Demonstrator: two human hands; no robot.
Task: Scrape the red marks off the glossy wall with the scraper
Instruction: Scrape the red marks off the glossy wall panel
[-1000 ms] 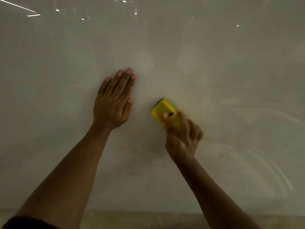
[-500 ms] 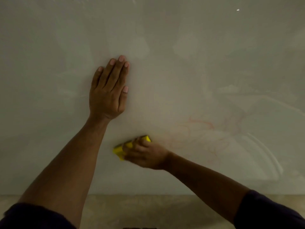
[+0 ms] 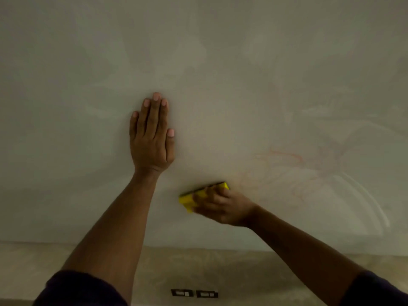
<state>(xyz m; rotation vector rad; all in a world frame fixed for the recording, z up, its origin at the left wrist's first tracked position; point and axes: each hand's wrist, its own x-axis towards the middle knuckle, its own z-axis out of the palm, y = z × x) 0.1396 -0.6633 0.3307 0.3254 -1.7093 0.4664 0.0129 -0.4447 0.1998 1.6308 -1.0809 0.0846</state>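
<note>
The glossy pale wall (image 3: 220, 62) fills most of the head view. Faint red marks (image 3: 284, 164) streak it at the right of centre. My left hand (image 3: 152, 138) lies flat on the wall, fingers together and pointing up, holding nothing. My right hand (image 3: 223, 206) is closed around a yellow scraper (image 3: 189, 198), below and to the right of the left hand. The scraper's dark blade edge faces up against the wall, just left of the red marks. My fingers hide much of the scraper.
A beige band (image 3: 220, 268) runs along the bottom under the glossy panel. Two dark wall sockets (image 3: 194, 293) sit in it near the lower middle. Curved smears (image 3: 364, 199) show on the wall at the right.
My right hand swept the scraper down and left from beside the left hand, then shifted a little right toward the red marks. The view tilted down; the sockets came into sight.
</note>
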